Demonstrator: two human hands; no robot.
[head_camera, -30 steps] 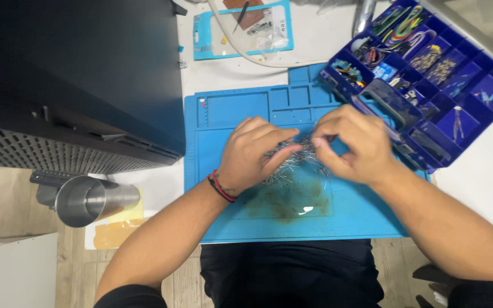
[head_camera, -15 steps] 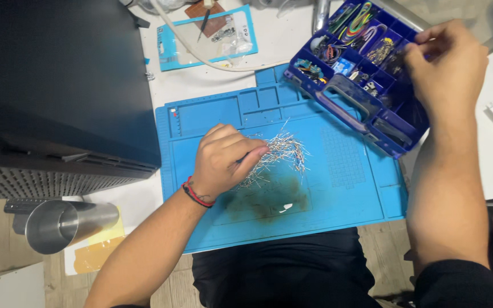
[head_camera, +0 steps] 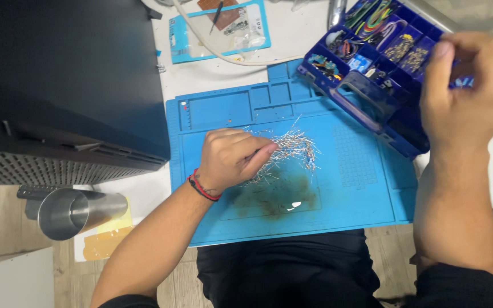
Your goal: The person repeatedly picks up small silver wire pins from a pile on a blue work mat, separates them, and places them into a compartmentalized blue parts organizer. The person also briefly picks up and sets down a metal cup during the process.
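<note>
Left hand [head_camera: 229, 159] on blue mat [head_camera: 360, 188], fingers together, pressing pile of thin wire-leaded parts [head_camera: 289, 149]: light, springy, tangle-prone; pinch 1 by lead. Right hand [head_camera: 469, 94] beyond mat over blue organizer box [head_camera: 372, 91], fingertips pinched, contents unclear.

There are two hands: the left hand [head_camera: 232, 159] and the right hand [head_camera: 469, 94]. One blue mat [head_camera: 360, 188] lies on the tabletop. One pile of thin metal pins [head_camera: 292, 149] sits on it, too many to count. There is one dark blue parts box [head_camera: 372, 94], one shiny metal cup [head_camera: 78, 212] and one light blue packet [head_camera: 184, 34].
</note>
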